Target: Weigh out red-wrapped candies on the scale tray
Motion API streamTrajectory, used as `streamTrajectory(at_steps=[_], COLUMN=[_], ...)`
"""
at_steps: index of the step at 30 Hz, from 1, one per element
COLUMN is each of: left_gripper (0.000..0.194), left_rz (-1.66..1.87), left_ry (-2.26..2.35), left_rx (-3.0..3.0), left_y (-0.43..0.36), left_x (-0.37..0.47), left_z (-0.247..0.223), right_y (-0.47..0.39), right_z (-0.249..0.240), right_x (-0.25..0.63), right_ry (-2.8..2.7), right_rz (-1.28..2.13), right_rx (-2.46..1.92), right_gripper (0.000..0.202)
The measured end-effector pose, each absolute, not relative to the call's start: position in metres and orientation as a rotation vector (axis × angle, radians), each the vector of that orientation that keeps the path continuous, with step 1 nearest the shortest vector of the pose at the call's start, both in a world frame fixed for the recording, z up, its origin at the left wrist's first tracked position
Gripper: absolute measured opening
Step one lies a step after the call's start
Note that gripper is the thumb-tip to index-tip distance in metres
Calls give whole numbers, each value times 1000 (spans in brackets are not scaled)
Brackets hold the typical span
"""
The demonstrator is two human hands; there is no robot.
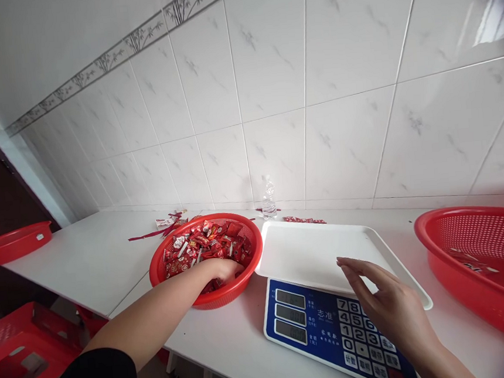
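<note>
My left hand (227, 269) reaches into a red plastic basket (256, 235) filled with small red-wrapped packets (212, 239); its fingers are hidden among them. Over the front of a digital scale (330, 329), my right hand (382, 295) hovers with thumb and forefinger brought together at the tips. Whether anything small sits between those fingertips is too fine to make out. The scale has a blue panel with number keys, and its white tray (310, 251) bears nothing.
Another red basket (472, 287) with a few packets stands at the right. Behind are a clear bottle (268, 198), red strips (304, 220) and scraps. A red basin (14, 242) sits far left, above a red stool (31, 343).
</note>
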State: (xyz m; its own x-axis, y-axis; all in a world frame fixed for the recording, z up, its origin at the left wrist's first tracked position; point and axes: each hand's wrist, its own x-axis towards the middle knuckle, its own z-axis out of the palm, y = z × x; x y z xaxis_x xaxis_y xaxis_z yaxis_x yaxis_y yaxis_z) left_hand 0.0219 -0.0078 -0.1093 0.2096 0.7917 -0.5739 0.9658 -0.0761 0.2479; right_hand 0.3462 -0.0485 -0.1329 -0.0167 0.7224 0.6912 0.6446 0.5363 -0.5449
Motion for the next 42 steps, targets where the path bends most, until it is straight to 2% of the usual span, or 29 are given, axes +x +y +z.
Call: streamTrajectory(at_steps=[5,10,18,22,25,31,34,36,39,42], left_gripper=[36,21,20,23,27,22,32,46,72,86], left_rz=[-377,-281,212,466,585,505,490,431,145,-82], left_ry=[1644,1732,1863,1784,1631,1419,1412,1441,1495,1455], left_rx=[1904,1910,1938,1955,1956,2103,2204,2293,2418,2445], left_y=[-12,-15,-11,-4,4,17,21,21,17,9], left_x=[26,23,18,47,86,161,175,178,181,188], left_z=[-96,-84,-43,-21,-21,-45,-56,-62,-70,-76], right_y=[-49,-48,-47,-45,-43,-42,-42,-42,-42,-41], right_z=[-134,-133,-136,-139,-140,-139,-136,-134,-132,-133], right_x=[348,347,348,348,349,352,353,353,353,354], right_ry=[-1711,-1708,-1719,-1714,-1722,-1725,-1715,-1718,-1724,-1739], right_rz=[70,46,-5,-16,-41,-135,-191,-214,-242,-283], right_rx=[-1144,-1109,-1066,-1055,-1047,-1026,-1033,-1040,-1062,-1119], right_gripper=[41,42,36,32,30,26,26,26,27,28])
